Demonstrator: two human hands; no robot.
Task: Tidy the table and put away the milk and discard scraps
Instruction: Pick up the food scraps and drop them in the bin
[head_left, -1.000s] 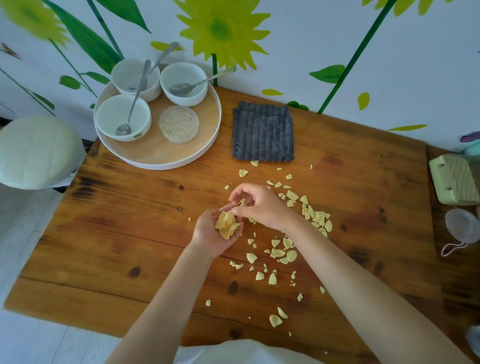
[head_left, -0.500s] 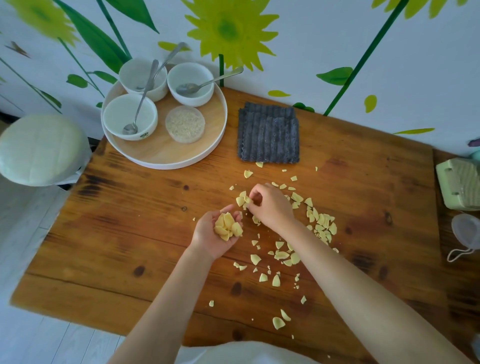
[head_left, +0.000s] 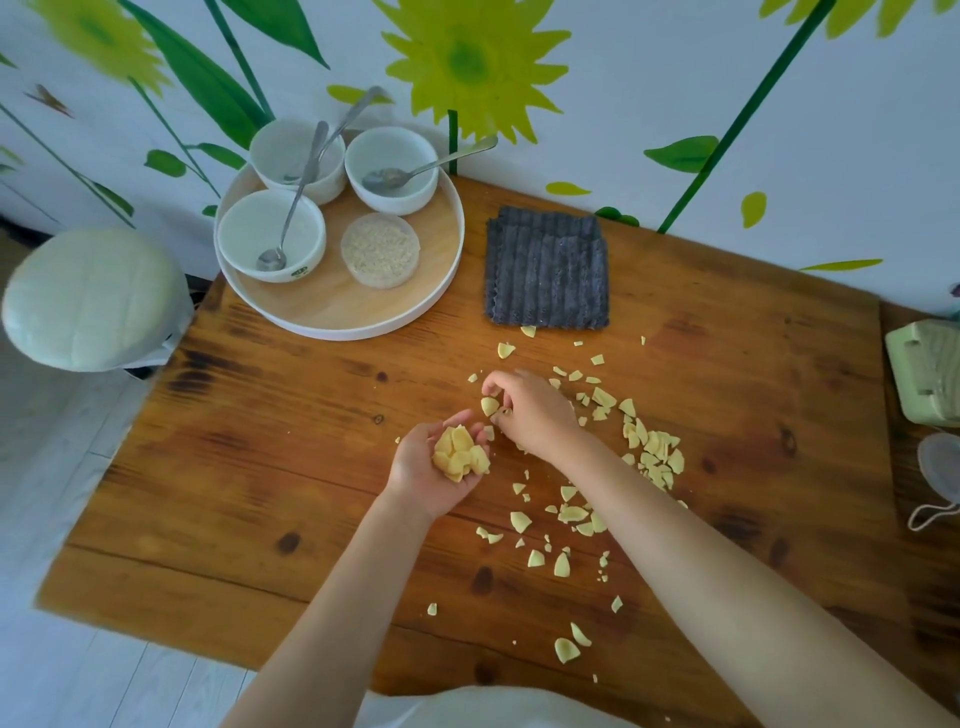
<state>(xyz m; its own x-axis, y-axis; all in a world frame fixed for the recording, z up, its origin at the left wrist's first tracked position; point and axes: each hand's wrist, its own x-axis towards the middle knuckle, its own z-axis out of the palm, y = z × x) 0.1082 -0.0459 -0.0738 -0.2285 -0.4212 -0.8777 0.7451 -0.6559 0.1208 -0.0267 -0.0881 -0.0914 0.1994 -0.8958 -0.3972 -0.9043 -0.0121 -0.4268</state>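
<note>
Pale yellow scraps (head_left: 652, 452) lie scattered over the middle of the wooden table (head_left: 270, 467). My left hand (head_left: 436, 478) is cupped palm up and holds a pile of gathered scraps (head_left: 460, 454). Just right of it, my right hand (head_left: 530, 410) pinches one scrap (head_left: 489, 406) between thumb and fingers, above the table. More scraps (head_left: 563, 564) lie nearer me, between my forearms. No milk is in view.
A round wooden tray (head_left: 332, 306) at the back left carries three white bowls with spoons and a small dish of grains (head_left: 380, 249). A folded grey cloth (head_left: 548, 275) lies behind the scraps. A pale round stool (head_left: 93, 299) stands left; a green box (head_left: 924, 379) sits right.
My right hand left the cupped left hand, reached a little farther back and picked up another scrap. The left hand stayed put with its pile.
</note>
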